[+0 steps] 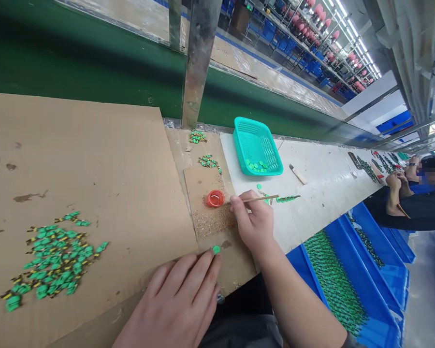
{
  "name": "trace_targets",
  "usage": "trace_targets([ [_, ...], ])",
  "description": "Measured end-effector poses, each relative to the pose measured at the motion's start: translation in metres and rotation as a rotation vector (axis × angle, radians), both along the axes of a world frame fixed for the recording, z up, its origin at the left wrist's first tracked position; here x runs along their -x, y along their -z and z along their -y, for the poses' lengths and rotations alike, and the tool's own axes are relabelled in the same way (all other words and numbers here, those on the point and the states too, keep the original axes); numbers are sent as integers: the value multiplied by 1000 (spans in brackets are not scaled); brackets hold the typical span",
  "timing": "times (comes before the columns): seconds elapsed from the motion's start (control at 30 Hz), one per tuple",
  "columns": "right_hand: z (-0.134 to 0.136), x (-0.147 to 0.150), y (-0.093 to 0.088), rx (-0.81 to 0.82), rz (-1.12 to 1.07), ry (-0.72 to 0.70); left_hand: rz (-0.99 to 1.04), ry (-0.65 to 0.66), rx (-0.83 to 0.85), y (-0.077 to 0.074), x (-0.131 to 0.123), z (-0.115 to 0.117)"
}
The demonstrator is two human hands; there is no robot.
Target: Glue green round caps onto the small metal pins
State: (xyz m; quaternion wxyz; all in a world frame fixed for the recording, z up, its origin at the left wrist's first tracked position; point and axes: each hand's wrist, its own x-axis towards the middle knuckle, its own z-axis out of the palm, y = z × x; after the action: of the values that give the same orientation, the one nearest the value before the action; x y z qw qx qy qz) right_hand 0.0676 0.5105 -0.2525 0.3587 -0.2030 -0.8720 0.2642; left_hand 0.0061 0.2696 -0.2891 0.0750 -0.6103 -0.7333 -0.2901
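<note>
Factory assembly line, long cardboard-covered workbench (94, 159) beside a green conveyor (94, 63), blue parts bins (380, 285), stocked storage racks (311, 34), another seated worker (413, 203) down the row

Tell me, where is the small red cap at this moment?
In the head view the small red cap lies on the brown cardboard near the middle, just left of the right hand that holds a thin stick, below the teal basket.

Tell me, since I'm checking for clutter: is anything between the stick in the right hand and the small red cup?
Nothing visible. The thin stick in the right hand lies just right of the red cup, with only bare cardboard between them. The left hand touches a green disc nearer the table edge.
</note>
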Motion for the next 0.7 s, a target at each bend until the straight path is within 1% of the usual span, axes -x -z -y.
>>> trace_targets([
  [0.17, 3, -9, -6, -30, -28, 23, 11, -7, -8, 0, -1, -1],
  [0.27, 15, -24, -8, -22, -68, 31, -6, 4, -13, -4, 1, -3],
  [0.4, 46, -47, -1, 37, -114, -43, -18, 19, -6, -9, 2, -5],
  [0.5, 66, -57, 5, 87, -128, -115, -18, 45, -1, -10, 2, -4],
  [0.6, 74, -60, 9, 68, -120, -150, -27, 55, 9, -9, 2, -1],
  [0.7, 74, -60, 10, 51, -111, -156, -32, 66, 12, -9, 2, 0],
])
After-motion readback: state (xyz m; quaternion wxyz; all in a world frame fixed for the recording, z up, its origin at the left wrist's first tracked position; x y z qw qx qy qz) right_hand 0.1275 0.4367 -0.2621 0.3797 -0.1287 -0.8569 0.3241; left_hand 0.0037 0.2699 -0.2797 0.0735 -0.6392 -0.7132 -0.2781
